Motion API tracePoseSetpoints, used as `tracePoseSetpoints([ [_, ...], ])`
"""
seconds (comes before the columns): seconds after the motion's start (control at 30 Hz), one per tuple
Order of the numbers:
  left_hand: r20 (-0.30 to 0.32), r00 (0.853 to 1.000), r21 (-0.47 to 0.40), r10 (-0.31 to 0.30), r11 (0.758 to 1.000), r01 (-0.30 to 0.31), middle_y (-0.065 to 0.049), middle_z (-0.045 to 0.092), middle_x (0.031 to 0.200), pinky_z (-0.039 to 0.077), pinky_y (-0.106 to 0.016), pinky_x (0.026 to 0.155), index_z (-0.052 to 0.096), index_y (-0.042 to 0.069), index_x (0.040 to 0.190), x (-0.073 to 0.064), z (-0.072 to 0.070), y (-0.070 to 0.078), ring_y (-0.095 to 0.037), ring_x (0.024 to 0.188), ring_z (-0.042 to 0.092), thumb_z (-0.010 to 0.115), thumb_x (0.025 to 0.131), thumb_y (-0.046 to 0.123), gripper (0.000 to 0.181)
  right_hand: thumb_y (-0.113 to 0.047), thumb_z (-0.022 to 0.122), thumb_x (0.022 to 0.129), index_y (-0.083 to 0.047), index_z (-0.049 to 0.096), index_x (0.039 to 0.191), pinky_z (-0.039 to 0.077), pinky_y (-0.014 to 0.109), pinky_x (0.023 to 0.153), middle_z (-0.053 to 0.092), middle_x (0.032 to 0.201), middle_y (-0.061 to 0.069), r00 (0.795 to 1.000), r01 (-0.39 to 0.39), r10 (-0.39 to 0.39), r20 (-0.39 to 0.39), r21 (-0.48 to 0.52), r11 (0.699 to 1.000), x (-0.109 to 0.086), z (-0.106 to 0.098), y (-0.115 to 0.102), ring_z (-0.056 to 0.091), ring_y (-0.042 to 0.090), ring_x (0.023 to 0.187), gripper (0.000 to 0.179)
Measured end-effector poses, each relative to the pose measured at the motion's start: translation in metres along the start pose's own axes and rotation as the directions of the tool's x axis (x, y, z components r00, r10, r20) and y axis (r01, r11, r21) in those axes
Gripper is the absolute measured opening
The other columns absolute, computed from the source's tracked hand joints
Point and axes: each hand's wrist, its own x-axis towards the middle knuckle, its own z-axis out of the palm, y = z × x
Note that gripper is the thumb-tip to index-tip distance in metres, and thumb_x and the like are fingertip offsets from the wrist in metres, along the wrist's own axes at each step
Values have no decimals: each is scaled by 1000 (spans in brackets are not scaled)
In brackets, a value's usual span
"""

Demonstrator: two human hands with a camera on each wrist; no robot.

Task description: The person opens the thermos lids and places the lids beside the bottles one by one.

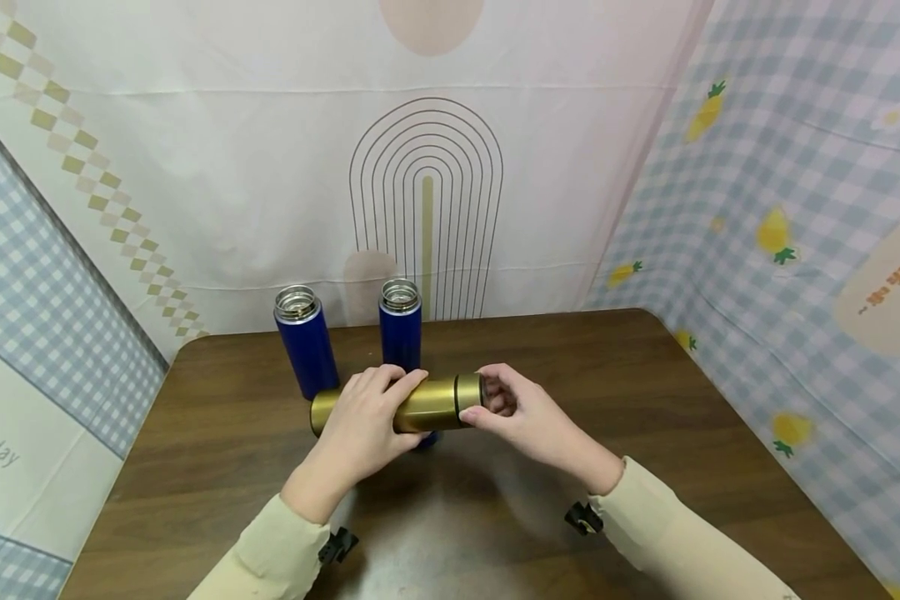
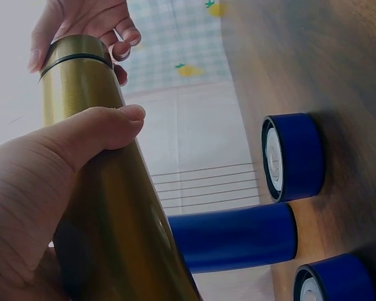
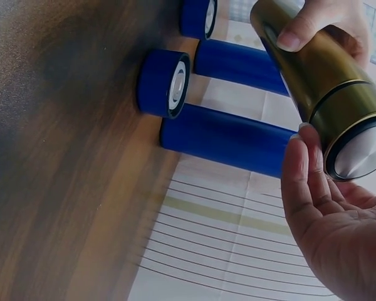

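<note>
A gold thermos (image 1: 435,404) is held lying sideways above the table. My left hand (image 1: 363,417) grips its body, thumb and fingers wrapped around it. At the other end sits the gold lid (image 1: 469,393), a dark ring marking its seam with the body. My right hand (image 1: 536,421) holds this lid between the thumb and the fingertips. In the right wrist view the lid's flat silver top (image 3: 363,152) faces out. Behind the thermos stand two blue flasks, the left one (image 1: 305,350) and the right one (image 1: 401,333), both with uncovered steel mouths.
Two blue lids, one (image 2: 301,157) and another (image 2: 341,279), rest on the wooden table (image 1: 570,367) with their pale insides upward. The head view mostly hides them under the thermos and hands. A patterned cloth (image 1: 270,183) hangs behind the table's back edge.
</note>
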Motion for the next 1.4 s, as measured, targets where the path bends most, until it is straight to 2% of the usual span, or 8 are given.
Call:
tracePoseSetpoints([
  [0.3,2,1000,0,3,1000,-3,-4,56,107,44,-44,84,59,16,128,0,0,-1,-26,94,56,88,62,37,75,-32,78,81,-21,53,123,54,35,72,60,101,2,998,60,-60,15,-24,998,-1,-1,-1,60,18,83,51],
  [0.57,22,1000,-3,-1,1000,1,-4,56,107,44,-44,85,59,17,128,0,0,-2,-25,94,55,88,63,37,74,-13,79,82,-8,48,129,53,44,75,58,104,8,994,97,-94,51,-58,994,-9,-4,-29,60,26,88,57],
  [0.7,26,1000,-6,-3,1000,3,-4,56,107,44,-44,85,58,17,129,-1,0,-2,-26,94,55,88,63,37,75,-12,79,80,-9,46,132,52,46,80,56,111,6,990,135,-131,52,-86,987,-7,-2,-20,60,24,90,62],
  [0.87,30,999,-6,-11,1000,11,-5,57,107,45,-44,85,59,16,129,-1,-1,-1,-26,94,55,88,63,37,76,-13,81,79,-17,43,135,52,38,82,53,117,-1,970,244,-240,45,-144,959,-3,1,-3,59,17,92,68],
  [1.03,40,999,-14,-24,1000,25,-5,57,108,44,-43,86,58,15,130,-1,-2,-1,-26,94,56,88,63,36,77,-13,79,80,-20,41,138,52,31,84,48,125,-5,941,337,-335,45,-202,920,-2,1,0,58,14,98,69],
  [1.13,47,998,-18,-34,999,35,-5,57,108,44,-43,88,58,15,131,-1,-2,-2,-26,95,56,88,63,37,78,-23,82,78,-25,33,144,50,33,89,41,135,-4,955,296,-294,41,-174,939,-3,1,-2,55,15,109,83],
  [1.23,50,998,-20,-40,999,41,-5,57,108,44,-43,89,57,15,132,-2,-1,-2,-26,95,56,88,63,37,78,-36,83,76,-33,23,149,49,36,92,34,141,-2,983,184,-183,21,-109,977,-3,2,-4,52,18,116,94],
  [1.4,39,999,-11,-31,999,31,-6,56,109,43,-45,89,57,15,132,-3,0,-3,-27,97,55,88,64,36,78,-46,73,83,-31,29,145,51,37,87,42,137,1,1000,14,-14,3,-29,999,-2,4,-5,57,18,110,77],
])
